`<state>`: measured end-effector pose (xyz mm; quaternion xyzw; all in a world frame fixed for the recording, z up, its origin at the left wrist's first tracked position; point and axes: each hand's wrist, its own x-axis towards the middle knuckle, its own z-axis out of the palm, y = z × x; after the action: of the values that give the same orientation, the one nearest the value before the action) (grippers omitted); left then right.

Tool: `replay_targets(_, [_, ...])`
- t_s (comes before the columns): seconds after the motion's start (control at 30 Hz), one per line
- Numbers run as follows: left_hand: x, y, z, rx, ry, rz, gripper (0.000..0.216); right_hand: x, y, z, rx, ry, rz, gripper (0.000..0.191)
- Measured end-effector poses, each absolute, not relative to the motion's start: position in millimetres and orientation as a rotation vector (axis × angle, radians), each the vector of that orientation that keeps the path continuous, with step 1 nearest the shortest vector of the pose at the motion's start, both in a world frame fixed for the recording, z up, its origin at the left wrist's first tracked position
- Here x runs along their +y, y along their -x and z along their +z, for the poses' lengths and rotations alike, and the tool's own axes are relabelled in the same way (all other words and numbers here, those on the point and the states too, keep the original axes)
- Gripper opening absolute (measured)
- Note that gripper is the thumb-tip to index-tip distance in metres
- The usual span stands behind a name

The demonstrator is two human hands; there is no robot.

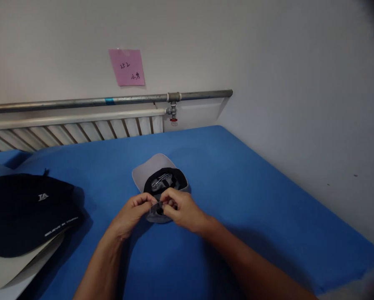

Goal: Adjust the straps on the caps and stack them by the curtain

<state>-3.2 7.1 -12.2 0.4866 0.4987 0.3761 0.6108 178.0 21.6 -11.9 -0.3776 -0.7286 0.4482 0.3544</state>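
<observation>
A grey baseball cap (155,168) lies upside down on the blue-covered surface (246,175), its brim toward the back left and its dark inside facing up. Both hands meet at the cap's near edge, where its back strap (157,206) is. With thumb and fingers pinched, my left hand (131,213) grips the strap from the left. My right hand (184,209) has its fingers closed on the strap from the other side, just touching the left fingertips. Fingers partly hide the strap and its fastening.
To the left, a black cap (21,208) with white lettering rests on a pale box-like object (14,271). A white radiator (64,133) and metal pipe (136,100) with a red-handled valve (173,120) run along the back wall. A pink note (127,68) hangs above.
</observation>
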Motion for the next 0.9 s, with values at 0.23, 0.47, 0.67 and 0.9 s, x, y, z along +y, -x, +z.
replay_targets(0.23, [7.2, 2.1, -8.6, 1.187, -1.154, 0.837, 0.015, 18.1, -176.1, -8.8, -2.074, 0.953, 0.887, 0.012])
replay_targets(0.47, [6.7, -0.1, -9.7, 1.213, -1.191, 0.814, 0.019, 18.9, -174.9, -10.9, -2.113, 0.985, 0.827, 0.011])
replay_targets(0.67, [7.3, 3.5, -12.8, 1.193, -1.236, 0.761, 0.017, 20.4, -174.9, -11.9, -2.222, 0.989, 0.747, 0.013])
replay_targets(0.9, [9.2, 4.5, -9.4, 1.158, -1.188, 0.770, 0.011, 30.7, -186.0, -11.7, -2.083, 1.017, 1.057, 0.011])
